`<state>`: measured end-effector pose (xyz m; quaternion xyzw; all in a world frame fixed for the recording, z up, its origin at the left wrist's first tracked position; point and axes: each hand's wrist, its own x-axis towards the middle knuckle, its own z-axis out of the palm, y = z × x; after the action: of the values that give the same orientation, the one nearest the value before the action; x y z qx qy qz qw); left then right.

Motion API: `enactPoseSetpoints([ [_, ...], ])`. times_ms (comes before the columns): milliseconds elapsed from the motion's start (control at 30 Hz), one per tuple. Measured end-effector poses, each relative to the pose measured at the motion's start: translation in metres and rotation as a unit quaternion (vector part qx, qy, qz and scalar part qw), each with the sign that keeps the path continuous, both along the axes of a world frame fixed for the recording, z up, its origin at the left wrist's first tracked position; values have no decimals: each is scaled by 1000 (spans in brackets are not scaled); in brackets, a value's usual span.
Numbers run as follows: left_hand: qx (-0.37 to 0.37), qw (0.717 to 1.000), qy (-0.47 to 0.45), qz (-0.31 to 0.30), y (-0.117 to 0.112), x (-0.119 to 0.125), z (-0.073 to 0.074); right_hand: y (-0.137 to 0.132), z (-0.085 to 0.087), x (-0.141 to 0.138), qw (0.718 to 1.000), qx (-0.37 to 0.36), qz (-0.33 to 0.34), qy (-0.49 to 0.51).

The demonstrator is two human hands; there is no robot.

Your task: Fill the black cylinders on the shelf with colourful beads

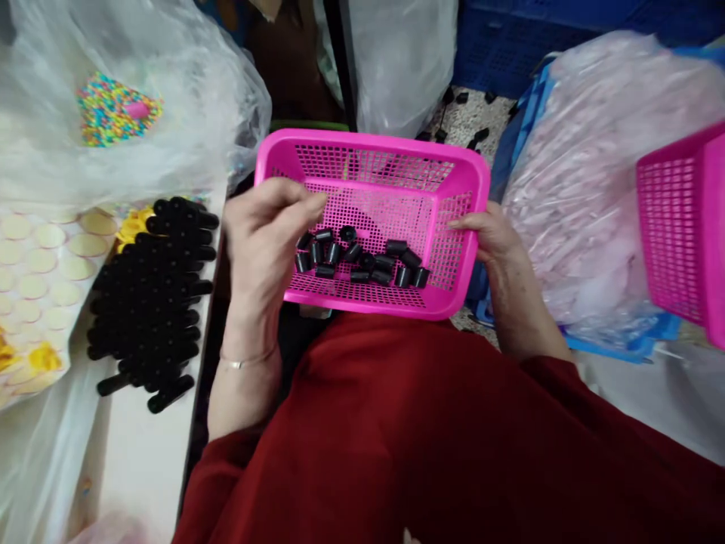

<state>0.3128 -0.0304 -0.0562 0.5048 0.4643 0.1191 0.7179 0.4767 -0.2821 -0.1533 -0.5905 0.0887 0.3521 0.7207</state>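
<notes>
A pink plastic basket (390, 308) with mesh walls is tilted over my lap. Small black plastic caps (384, 262) lie in a loose group along its near side. My right hand (492, 236) grips the basket's right rim, thumb on the inside. Over the left end of the basket is my left hand (266, 234), its fingers curled and the thumb pressed towards them. Whatever those fingers may hold is hidden. To the left, a pile of black tubes (152, 295) with rounded ends lies on a white table.
A clear bag with colourful beads (116, 109) and a sheet with pale round shapes (39, 264) lie at left. On the right are a large bag of pinkish pieces (600, 166) and another pink basket (674, 234). Black pieces (479, 138) are scattered on the speckled floor.
</notes>
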Motion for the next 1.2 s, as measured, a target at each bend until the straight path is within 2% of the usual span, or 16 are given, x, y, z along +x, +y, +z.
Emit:
enactPoseSetpoints([
  [33,74,994,33,-74,3,11,-11,0,0,2,1000,-1,8,2],
  [67,168,969,79,-161,7,21,-24,0,-1,4,1000,-2,15,3],
  [133,333,868,169,-327,13,33,-52,-1,-3,7,999,-6,32,-1],
  [200,403,777,216,-433,17,35,-76,-3,-6,10,999,-14,50,-11],
  [233,415,748,223,-467,18,33,-85,-4,-8,12,998,-20,59,-17],
  [300,432,721,214,-498,18,27,-96,-6,-12,15,996,-35,81,-29],
  [433,461,716,219,-476,16,17,-99,-7,-12,26,972,-132,156,-118],
  [500,457,731,222,-456,15,15,-97,-4,-5,33,918,-234,197,-254],
  [600,423,772,197,-431,15,14,-97,15,9,38,766,-337,258,-482],
  [700,410,793,169,-418,15,12,-98,56,20,28,634,-311,388,-593],
  [800,410,800,157,-409,14,12,-99,105,20,11,550,-260,527,-593],
  [900,403,812,148,-397,15,11,-100,141,13,0,537,-172,634,-529],
  [967,374,838,146,-370,17,9,-100,153,7,-2,535,-115,679,-489],
  [1000,348,858,141,-350,19,7,-99,157,4,-2,547,-97,687,-469],
  [1100,239,926,92,-278,23,1,-97,162,-5,1,642,-64,664,-379],
  [1200,139,968,18,-210,25,-2,-93,163,-8,1,751,-83,592,-279],
])
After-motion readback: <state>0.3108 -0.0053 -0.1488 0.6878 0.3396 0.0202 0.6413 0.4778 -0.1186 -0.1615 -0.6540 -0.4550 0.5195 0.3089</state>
